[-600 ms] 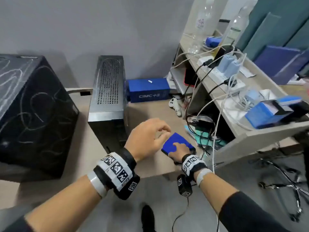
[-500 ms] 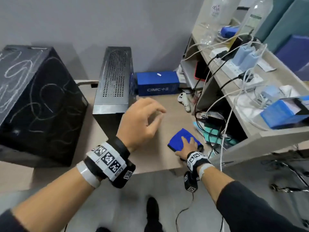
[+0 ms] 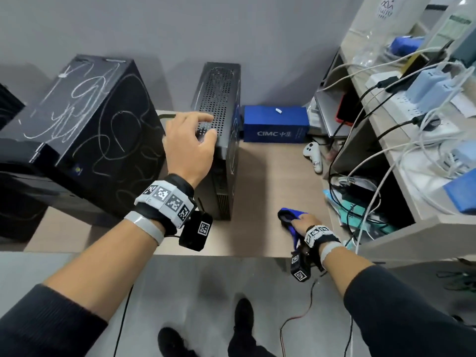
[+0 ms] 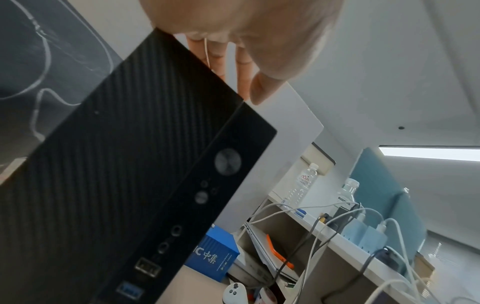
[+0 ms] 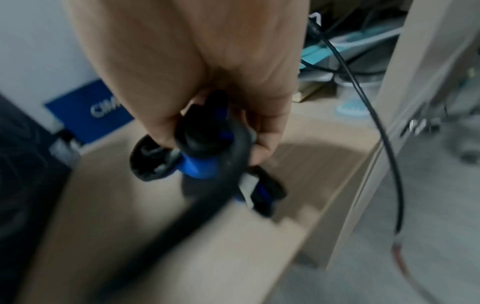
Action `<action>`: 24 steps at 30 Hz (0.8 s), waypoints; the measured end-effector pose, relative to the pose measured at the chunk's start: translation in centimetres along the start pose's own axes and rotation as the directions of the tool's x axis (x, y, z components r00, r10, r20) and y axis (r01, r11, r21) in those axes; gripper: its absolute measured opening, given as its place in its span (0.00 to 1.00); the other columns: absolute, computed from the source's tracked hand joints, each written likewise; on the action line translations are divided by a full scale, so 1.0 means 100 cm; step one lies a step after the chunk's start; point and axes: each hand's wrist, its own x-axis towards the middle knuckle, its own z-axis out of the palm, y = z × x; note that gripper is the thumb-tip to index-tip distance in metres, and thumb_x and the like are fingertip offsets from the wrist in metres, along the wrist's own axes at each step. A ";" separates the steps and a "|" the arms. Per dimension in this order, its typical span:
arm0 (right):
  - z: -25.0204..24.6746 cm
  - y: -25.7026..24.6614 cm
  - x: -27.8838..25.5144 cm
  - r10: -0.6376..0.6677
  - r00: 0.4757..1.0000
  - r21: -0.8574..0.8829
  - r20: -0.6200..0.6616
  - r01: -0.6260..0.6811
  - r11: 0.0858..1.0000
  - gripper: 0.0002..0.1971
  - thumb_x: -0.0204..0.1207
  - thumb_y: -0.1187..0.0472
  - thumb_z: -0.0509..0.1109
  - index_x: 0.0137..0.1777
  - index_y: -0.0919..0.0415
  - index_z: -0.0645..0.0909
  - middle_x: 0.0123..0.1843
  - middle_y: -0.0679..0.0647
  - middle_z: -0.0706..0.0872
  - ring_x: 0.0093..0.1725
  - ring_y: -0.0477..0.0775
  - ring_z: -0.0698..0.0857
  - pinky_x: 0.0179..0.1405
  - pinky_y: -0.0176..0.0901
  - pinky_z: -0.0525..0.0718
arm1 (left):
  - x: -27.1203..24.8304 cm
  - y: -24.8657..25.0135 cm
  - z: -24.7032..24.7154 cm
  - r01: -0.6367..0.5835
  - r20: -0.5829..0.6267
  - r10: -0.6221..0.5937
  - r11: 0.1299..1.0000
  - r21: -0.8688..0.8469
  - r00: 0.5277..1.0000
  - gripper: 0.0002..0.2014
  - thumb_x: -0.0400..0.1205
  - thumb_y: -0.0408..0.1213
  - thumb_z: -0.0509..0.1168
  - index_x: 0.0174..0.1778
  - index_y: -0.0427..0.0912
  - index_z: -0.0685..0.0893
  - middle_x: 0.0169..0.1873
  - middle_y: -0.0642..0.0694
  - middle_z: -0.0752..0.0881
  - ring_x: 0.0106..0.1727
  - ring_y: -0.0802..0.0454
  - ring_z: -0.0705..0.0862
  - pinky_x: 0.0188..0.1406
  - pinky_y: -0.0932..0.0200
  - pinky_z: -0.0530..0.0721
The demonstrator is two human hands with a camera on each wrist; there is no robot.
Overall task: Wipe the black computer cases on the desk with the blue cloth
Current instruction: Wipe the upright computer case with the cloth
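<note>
Right hand (image 3: 300,222) grips bunched blue microfibre cloth (image 3: 289,215) low over light wooden desk (image 3: 268,176). Left hand (image 3: 189,145), fingers relaxed, atop slim black perforated metal computer case (image 3: 221,99). Larger scribble-marked black case (image 3: 85,119) adjacent. Cloth judged soft, light; cases rigid, brace at top.

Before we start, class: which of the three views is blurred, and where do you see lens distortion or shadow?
Right wrist view: motion blur smears the right hand and blue cloth, which casts a soft shadow on the desk. Left wrist view: sharp, the slim black case steeply tilted by the wide lens. Head view: sharp, edges bowed.
</note>
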 end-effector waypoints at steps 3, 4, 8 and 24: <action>-0.020 -0.025 -0.013 -0.019 1.000 0.404 0.000 0.018 0.914 0.13 0.81 0.59 0.62 0.51 0.69 0.82 0.51 0.69 0.83 0.54 0.67 0.84 0.45 0.47 0.73 | 0.002 -0.007 -0.002 0.119 0.007 -0.119 0.990 -0.070 0.993 0.14 0.79 0.45 0.65 0.60 0.51 0.86 0.60 0.54 0.84 0.66 0.52 0.76 0.70 0.43 0.76; -0.028 -0.035 -0.025 -0.071 0.997 0.536 0.010 0.055 0.843 0.11 0.80 0.58 0.63 0.46 0.67 0.82 0.47 0.68 0.82 0.47 0.65 0.83 0.42 0.49 0.73 | 0.003 -0.007 -0.004 0.155 0.005 -0.155 0.983 -0.095 0.988 0.16 0.79 0.45 0.66 0.62 0.49 0.86 0.62 0.51 0.83 0.67 0.48 0.76 0.71 0.42 0.75; -0.064 -0.067 -0.074 -0.249 0.965 0.915 0.077 0.031 0.402 0.19 0.67 0.47 0.75 0.46 0.64 0.84 0.35 0.61 0.80 0.30 0.57 0.78 0.31 0.44 0.74 | 0.010 -0.005 -0.012 0.361 0.057 -0.356 0.918 -0.162 0.933 0.21 0.82 0.45 0.68 0.70 0.44 0.79 0.68 0.45 0.78 0.73 0.45 0.71 0.77 0.43 0.69; -0.114 -0.219 -0.179 -0.875 0.369 -0.026 -0.314 0.918 0.396 0.16 0.74 0.68 0.69 0.60 0.59 0.88 0.48 0.60 0.80 0.51 0.59 0.80 0.49 0.38 0.68 | 0.036 -0.030 -0.031 0.811 0.585 -0.563 0.364 -0.458 0.584 0.36 0.88 0.65 0.44 0.55 0.40 0.89 0.50 0.45 0.90 0.59 0.46 0.85 0.65 0.50 0.79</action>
